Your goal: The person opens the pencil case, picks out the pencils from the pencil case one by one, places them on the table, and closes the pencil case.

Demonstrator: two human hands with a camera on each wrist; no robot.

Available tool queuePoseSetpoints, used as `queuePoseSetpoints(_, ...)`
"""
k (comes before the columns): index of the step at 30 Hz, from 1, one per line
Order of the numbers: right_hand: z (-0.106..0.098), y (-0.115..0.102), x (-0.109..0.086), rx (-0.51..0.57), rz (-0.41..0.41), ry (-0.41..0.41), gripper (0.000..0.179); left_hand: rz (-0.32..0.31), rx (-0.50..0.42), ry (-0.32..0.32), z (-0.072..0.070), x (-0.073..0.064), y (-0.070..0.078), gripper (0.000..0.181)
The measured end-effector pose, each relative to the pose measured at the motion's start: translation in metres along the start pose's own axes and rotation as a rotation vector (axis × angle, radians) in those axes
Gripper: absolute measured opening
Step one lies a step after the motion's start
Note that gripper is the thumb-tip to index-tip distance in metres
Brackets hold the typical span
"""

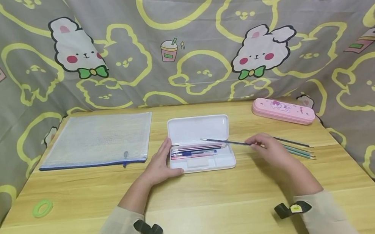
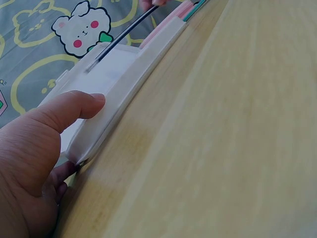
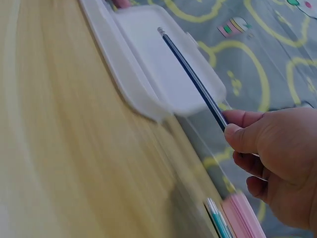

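A white pencil case lies with its lid raised; pencils, a blue pen and a white eraser are inside. My left hand grips the case's left end, with the thumb on its near edge and the fingers round the far side. A dark pencil is pinched between thumb and fingers of my right hand. Its eraser end points left over the open case, as the right wrist view shows too. Beside and beneath the right hand lie another dark pencil and several green pencils.
A pink pencil case stands closed at the back right. The mesh zip pouch lies flat at the back left, a green ring at the front left. A patterned curtain hangs behind the table.
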State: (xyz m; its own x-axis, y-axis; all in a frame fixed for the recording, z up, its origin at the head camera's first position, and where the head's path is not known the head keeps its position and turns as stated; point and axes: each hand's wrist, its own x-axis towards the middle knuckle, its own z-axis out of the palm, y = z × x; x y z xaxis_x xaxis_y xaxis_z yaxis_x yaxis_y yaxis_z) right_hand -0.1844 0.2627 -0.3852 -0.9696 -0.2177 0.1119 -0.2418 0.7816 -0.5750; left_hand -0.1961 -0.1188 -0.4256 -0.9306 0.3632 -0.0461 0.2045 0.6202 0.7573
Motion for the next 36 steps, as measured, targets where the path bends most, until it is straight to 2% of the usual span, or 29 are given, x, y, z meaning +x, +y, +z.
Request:
queuePoseSetpoints(9,-0.032,0.041,-0.042,-0.081,0.076,0.079,0.021,-0.004,-0.002,-0.005,-0.001,0.000,0.000,0.120)
queuePoseSetpoints(18,-0.050,0.085,-0.074,-0.128,0.164,0.124,0.023,0.003,0.000,-0.008,-0.001,0.000,0.001,0.120)
queuePoseSetpoints(22,-0.053,0.096,-0.082,-0.153,0.198,0.139,0.021,0.006,-0.004,-0.006,-0.001,0.001,0.001,0.120)
queuePoseSetpoints(27,-0.053,0.105,-0.087,-0.134,0.242,0.128,0.022,0.010,-0.006,-0.004,-0.001,0.001,0.000,0.120)
queuePoseSetpoints(36,-0.054,0.114,-0.091,-0.141,0.314,0.116,0.024,0.011,-0.009,-0.008,-0.001,0.001,0.002,0.119)
